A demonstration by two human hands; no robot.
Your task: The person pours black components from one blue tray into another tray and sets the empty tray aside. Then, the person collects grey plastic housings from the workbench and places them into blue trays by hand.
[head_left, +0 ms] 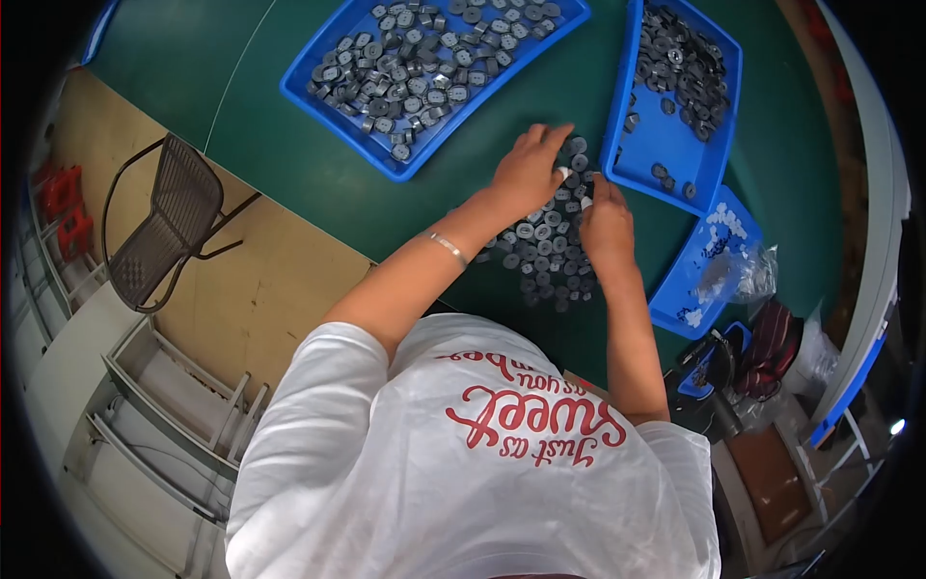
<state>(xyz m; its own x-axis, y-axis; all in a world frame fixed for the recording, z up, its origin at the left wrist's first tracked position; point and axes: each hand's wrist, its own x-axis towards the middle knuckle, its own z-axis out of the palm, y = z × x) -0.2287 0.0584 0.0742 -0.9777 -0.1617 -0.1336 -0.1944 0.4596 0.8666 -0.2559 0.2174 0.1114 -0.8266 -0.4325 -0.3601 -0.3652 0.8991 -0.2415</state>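
Observation:
A loose pile of small grey round parts (545,246) lies on the green table in front of me. At the pile's far left edge is my left hand (526,174), its fingers apart and stretched over the parts, with a white cover on a fingertip. My right hand (608,227) rests at the pile's right side, fingers drawn together and pointing away from me. It also has a white fingertip cover. Its fingertips meet close to some grey parts, and whatever is between them is too small to make out.
A blue tray (405,172) of grey parts with lighter faces stands far left. Another blue tray (666,200) holds dark round parts. Right of me, a smaller blue tray (675,289) carries white and black bits and a clear plastic bag (752,275). A chair (169,217) stands left.

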